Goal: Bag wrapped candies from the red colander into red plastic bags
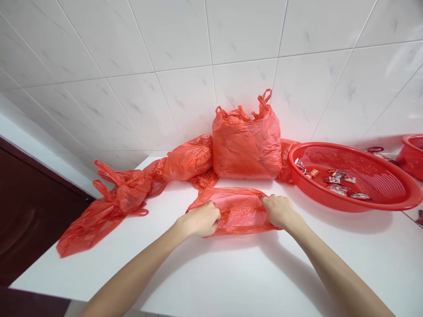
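Note:
A thin red plastic bag [243,215] is stretched wide between my two hands, its mouth open toward me, low over the white table. My left hand [203,219] is closed on the bag's left side, the fingers curled inside its edge. On the right side of the bag, my right hand [276,210] grips the rim in a fist. Just behind it stands a full red bag [246,147] with its handles up, against the tiled wall.
Right of the bags, a red plastic basket [350,176] holds several small wrapped packets [337,178]. Filled red bags [190,158] and a knotted red bag [109,202] line the left on the white table [211,281]. Another red basket [413,154] is at the right edge.

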The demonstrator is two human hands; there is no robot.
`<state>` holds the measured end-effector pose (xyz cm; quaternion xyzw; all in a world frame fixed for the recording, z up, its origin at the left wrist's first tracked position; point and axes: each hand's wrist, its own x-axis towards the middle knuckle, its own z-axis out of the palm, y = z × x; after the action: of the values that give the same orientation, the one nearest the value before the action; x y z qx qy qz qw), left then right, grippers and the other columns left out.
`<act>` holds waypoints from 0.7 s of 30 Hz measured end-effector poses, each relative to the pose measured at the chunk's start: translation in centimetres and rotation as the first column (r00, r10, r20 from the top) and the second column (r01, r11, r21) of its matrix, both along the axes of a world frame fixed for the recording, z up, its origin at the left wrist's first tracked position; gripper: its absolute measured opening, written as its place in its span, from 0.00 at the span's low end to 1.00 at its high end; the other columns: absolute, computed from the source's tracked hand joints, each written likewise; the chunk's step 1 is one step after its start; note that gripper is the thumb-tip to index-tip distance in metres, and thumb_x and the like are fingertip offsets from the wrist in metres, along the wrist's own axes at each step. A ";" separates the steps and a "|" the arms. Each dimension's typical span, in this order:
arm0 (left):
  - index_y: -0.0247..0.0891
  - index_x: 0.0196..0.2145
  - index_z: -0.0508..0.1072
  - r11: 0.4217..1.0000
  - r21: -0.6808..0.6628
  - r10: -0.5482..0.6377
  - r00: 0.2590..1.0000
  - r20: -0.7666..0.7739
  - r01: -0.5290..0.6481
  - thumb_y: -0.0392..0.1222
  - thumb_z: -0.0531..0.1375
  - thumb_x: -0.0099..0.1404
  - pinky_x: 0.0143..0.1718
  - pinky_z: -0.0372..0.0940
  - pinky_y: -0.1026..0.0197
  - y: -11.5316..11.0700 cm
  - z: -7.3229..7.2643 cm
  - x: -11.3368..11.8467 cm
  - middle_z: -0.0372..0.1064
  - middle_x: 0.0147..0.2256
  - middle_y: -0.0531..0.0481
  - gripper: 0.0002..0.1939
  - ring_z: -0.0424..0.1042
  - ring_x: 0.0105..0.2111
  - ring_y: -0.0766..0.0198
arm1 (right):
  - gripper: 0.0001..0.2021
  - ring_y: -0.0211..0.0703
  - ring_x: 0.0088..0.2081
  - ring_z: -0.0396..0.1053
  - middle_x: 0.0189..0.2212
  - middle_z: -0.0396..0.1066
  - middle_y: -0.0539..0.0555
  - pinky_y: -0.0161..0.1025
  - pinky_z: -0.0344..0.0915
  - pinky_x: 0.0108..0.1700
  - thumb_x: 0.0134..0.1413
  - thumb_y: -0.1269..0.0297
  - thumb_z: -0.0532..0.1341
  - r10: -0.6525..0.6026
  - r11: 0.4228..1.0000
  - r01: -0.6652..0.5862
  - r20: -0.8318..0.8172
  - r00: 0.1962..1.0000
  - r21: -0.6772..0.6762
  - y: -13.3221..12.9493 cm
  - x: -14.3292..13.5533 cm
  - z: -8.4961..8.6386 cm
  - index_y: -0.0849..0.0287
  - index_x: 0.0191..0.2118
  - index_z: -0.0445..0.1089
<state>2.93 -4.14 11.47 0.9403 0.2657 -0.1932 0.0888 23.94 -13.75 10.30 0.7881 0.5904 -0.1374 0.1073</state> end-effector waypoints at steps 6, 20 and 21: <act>0.38 0.30 0.75 0.988 0.067 -0.147 0.973 0.181 0.137 0.31 0.51 0.65 0.43 0.65 0.53 -0.4 0.0 0.8 0.73 0.35 0.45 0.13 0.73 0.38 0.53 | 0.26 0.61 0.57 0.69 0.61 0.63 0.68 0.50 0.62 0.54 0.54 0.76 0.64 0.215 0.956 -0.218 0.037 0.976 0.199 -1.9 -0.3 2.9 0.54 0.59 0.71; 0.39 0.48 0.75 0.994 -0.066 0.078 0.987 -0.144 -0.088 0.38 0.52 0.68 0.31 0.67 0.56 0.1 -0.8 1.9 0.73 0.51 0.37 0.15 0.79 0.38 0.48 | 0.31 0.61 0.52 0.75 0.50 0.76 0.71 0.51 0.64 0.55 0.53 0.68 0.68 0.265 0.964 -0.265 0.000 0.964 0.005 1.2 -1.6 -1.2 0.67 0.62 0.65; 0.39 0.47 0.75 0.989 -0.087 0.098 0.979 -0.180 -0.116 0.39 0.54 0.67 0.30 0.67 0.56 0.1 -0.6 1.7 0.73 0.51 0.38 0.14 0.79 0.38 0.48 | 0.32 0.61 0.51 0.75 0.49 0.77 0.69 0.50 0.65 0.54 0.51 0.70 0.68 0.259 0.966 -0.259 -0.005 0.966 -0.029 1.1 -1.5 -1.1 0.66 0.63 0.65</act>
<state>4.68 -4.03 10.91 0.8986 0.3130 -0.2826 0.1209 22.46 -12.69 9.19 0.7026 0.6862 -0.1314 0.1353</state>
